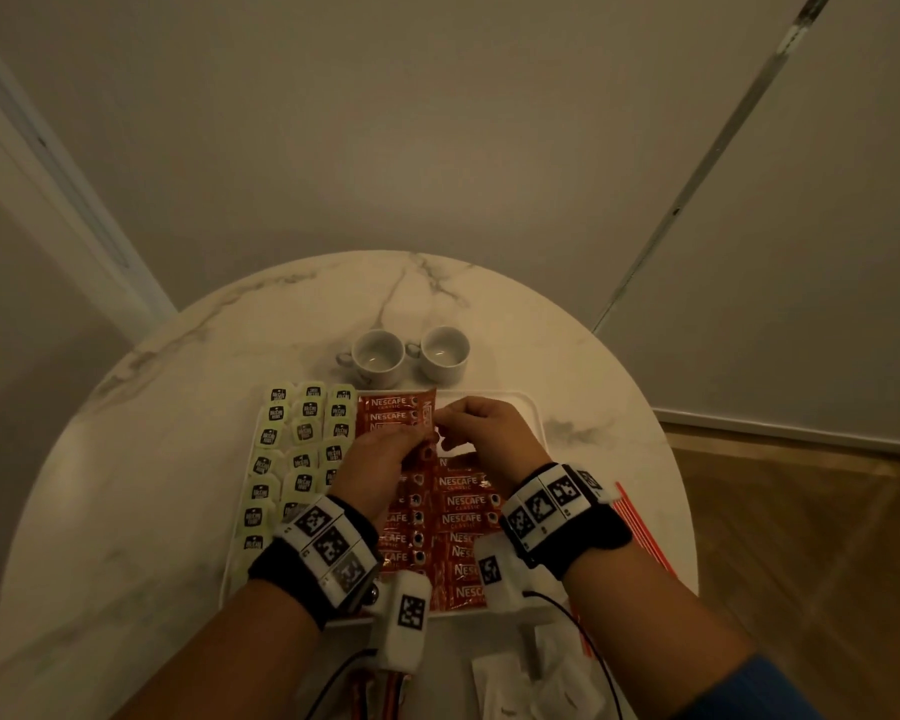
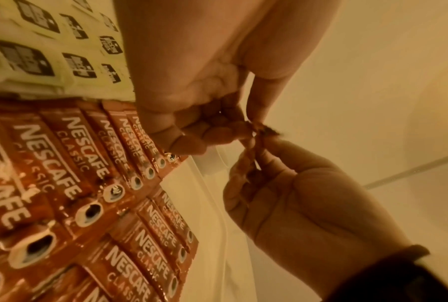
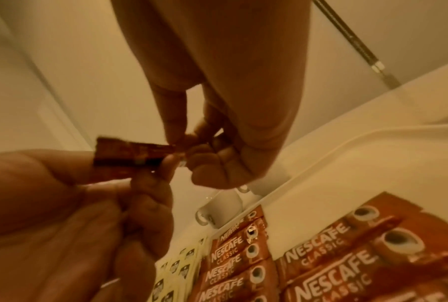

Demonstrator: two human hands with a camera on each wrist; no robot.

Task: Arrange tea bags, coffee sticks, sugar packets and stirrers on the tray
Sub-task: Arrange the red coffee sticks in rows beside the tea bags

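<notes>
While loose white packets [image 1: 520,678] lie nearest on the round marble tabletop [image 1: 141,491], the white tray [image 1: 528,407] beyond them holds pale tea bags [image 1: 302,433] in rows on its left and red coffee sticks [image 1: 463,504] in two columns, their long sides running crosswise. Above the tray, the left hand [image 1: 380,462] and right hand [image 1: 481,428] each pinch one red coffee stick [image 1: 428,415], its grip tight at either end, standing roughly lengthwise. Two white cups [image 1: 378,356] sit farthest.
</notes>
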